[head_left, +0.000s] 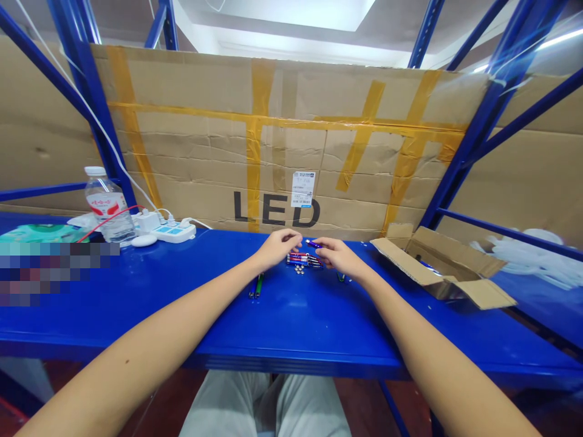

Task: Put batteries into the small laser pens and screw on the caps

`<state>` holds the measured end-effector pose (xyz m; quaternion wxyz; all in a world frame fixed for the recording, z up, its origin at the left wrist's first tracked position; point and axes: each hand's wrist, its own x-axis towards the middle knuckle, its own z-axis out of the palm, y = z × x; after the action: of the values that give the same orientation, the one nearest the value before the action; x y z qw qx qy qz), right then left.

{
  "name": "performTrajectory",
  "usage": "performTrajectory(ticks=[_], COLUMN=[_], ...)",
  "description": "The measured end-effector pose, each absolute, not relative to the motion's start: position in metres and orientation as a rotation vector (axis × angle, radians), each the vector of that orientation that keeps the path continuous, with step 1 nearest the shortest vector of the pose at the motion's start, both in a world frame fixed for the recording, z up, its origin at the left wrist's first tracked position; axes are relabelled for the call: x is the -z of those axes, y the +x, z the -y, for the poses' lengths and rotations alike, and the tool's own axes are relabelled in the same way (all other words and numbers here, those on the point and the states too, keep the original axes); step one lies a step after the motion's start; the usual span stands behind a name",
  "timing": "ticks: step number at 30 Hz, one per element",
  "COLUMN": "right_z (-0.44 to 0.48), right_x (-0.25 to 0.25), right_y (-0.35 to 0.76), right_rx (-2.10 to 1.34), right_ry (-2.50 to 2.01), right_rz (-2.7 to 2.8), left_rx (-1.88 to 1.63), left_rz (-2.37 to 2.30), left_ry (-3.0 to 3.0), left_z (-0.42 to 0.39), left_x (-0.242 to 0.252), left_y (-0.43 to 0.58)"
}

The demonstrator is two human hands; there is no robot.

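My right hand [339,256] pinches a short, shiny purple-blue tube [313,244], its silver end pointing left. My left hand [279,247] is curled close by, thumb and fingertips together; whatever may be between them is too small to make out. Just below and between the hands lies a cluster of metallic red, blue and silver pen-like tubes [300,260]. Several tiny round silver pieces, like button cells [299,269], sit right in front of them. Under my left wrist are green and dark tubes [259,286], partly covered by the forearm. A small dark piece [340,277] rests beneath my right wrist.
An open cardboard box [432,264] stands at the right on the blue table [291,328]. At the left are a water bottle [107,206], a white power strip [175,230] with cables and a teal packet [45,232]. Taped cardboard [204,158] walls off the back.
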<state>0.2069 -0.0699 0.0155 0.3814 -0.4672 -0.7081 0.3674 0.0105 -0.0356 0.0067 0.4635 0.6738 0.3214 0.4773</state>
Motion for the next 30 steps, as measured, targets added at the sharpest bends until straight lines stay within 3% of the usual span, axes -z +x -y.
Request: performTrajectory(ticks=[6, 13, 30], right_z=[0.076, 0.067, 0.043], right_x=[-0.015, -0.009, 0.006], right_y=[0.202, 0.207, 0.219], right_rx=[-0.983, -1.086, -0.648], right_ry=[-1.051, -1.032, -1.116], right_rz=[1.916, 1.773, 1.825], left_rx=[-1.015, -1.085, -1.162], left_rz=[-0.771, -0.796, -0.904], left_ry=[1.777, 1.711, 1.759], left_z=[0.052, 0.043, 0.021], left_x=[-0.008, -0.007, 0.004], left_y=[0.017, 0.014, 0.007])
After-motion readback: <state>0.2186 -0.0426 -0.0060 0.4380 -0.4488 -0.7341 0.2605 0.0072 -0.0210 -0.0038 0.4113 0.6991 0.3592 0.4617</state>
